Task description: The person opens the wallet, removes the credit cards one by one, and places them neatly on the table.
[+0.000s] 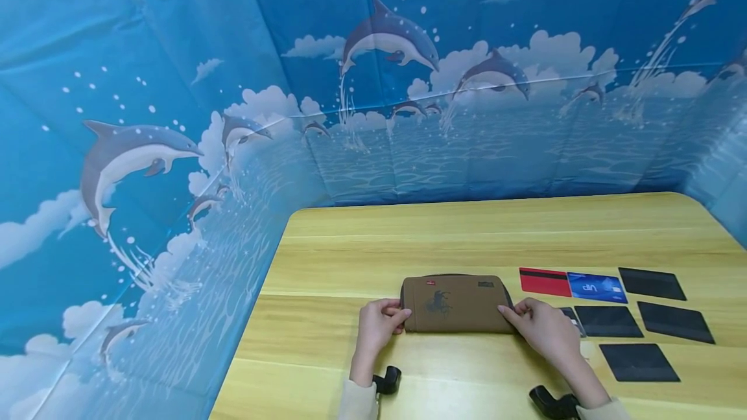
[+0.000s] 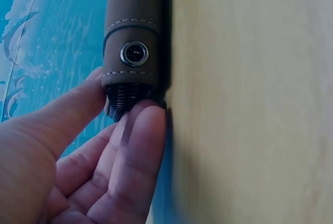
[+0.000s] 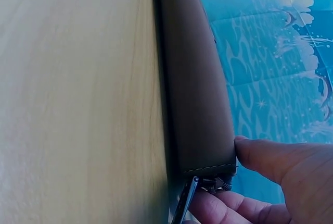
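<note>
A brown zip-up wallet [image 1: 467, 313] with a dark horse print lies on the wooden table in the head view. My left hand [image 1: 378, 328] pinches its left end between thumb and fingers. At the opposite end my right hand [image 1: 543, 329] grips the lower corner, thumb on top. The left wrist view shows a round metal snap [image 2: 135, 53] on the wallet's spine and zip teeth by the fingertips. In the right wrist view a metal zip pull [image 3: 187, 198] hangs beside the right fingers. The wallet looks closed; its inside is hidden.
Right of the wallet lie a red card [image 1: 545, 282] with a black stripe, a blue VIP card [image 1: 597, 288] and several black cards [image 1: 639, 362]. My right hand partly covers another card [image 1: 574, 320]. A blue dolphin curtain [image 1: 397, 167] hangs behind the table [image 1: 327, 258].
</note>
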### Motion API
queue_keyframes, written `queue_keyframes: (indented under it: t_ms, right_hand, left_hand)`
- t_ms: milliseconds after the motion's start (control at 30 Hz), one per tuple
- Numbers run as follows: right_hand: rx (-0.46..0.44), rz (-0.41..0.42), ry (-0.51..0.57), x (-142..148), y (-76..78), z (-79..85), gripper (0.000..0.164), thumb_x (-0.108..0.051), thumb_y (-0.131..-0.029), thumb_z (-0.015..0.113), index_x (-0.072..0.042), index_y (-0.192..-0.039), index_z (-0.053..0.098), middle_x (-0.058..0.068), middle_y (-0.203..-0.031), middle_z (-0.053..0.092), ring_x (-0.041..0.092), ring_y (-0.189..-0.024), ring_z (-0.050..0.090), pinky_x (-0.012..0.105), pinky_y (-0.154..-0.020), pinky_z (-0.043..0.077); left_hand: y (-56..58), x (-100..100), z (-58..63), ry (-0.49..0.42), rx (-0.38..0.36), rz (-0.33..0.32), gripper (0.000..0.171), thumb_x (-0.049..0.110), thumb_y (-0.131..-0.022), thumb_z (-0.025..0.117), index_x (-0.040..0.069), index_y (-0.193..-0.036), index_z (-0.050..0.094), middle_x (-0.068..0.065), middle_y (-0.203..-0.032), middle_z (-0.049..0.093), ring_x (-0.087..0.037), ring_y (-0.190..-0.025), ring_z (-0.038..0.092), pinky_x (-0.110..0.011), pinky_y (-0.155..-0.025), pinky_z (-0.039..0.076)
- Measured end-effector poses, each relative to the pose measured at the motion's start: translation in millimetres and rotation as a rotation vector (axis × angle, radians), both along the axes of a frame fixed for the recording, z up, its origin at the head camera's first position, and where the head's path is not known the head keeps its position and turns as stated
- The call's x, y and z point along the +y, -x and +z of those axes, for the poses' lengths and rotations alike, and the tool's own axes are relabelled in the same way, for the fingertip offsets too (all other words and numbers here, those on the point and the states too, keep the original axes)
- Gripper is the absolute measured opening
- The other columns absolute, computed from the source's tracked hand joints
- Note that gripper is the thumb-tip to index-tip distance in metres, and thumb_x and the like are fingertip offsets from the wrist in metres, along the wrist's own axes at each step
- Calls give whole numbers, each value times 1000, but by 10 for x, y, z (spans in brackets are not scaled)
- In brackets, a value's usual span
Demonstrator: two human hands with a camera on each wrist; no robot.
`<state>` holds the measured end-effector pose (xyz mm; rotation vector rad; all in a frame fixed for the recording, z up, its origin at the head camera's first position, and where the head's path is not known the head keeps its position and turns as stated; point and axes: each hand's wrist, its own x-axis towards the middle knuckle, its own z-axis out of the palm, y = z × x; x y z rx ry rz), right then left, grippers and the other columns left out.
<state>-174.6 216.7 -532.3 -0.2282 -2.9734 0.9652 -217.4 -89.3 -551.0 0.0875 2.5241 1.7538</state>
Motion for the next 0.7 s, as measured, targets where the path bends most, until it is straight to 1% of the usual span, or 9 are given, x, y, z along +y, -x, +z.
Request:
queue_keyframes:
  t_ms: [267,400,467,533,600,700]
  right_hand:
    - [-10,9,6,22,28,-27,53,-61,-83,61,-8,-87,66,-4,-65,53,15,-56,48,30,-46,34]
    - [-10,24,2,39,37,-26,53,-60,-83,61,-8,-88,67,-4,-65,52,15,-57,48,30,-47,34]
    - [-9,37,0,46,40,-18,52,-59,-83,62,-8,-88,67,-5,-65,52,15,-57,48,30,-47,34]
    - [-9,53,4,56,44,-5,49,-57,-84,62,-8,-89,68,-5,-64,52,14,-56,48,30,-47,35]
    - [-6,73,11,73,50,14,47,-54,-86,62,-7,-89,68,-5,-64,52,14,-55,48,30,-46,35]
    - [-20,93,19,106,69,44,42,-49,-87,63,-8,-90,68,-5,-63,53,14,-53,47,30,-44,34]
  left_hand:
    - [10,-12,14,44,33,3,29,13,-80,77,-5,-102,70,-1,-64,66,-14,-50,63,-24,-49,52]
    - [27,-14,9,61,47,-5,30,15,-81,76,-5,-103,70,0,-63,65,-13,-49,62,-23,-48,51]
    - [35,-21,14,86,55,-16,31,17,-82,76,-5,-103,70,1,-62,64,-13,-49,62,-23,-46,50]
    - [43,-32,23,127,68,-31,31,17,-82,75,-5,-103,69,2,-61,63,-11,-49,61,-22,-45,48]
    - [56,-52,40,193,92,-47,29,18,-83,75,-4,-102,70,5,-60,61,-8,-48,58,-21,-44,46]
    - [94,-101,87,298,155,-69,23,16,-84,73,-2,-98,72,8,-60,59,-3,-48,52,-20,-44,43]
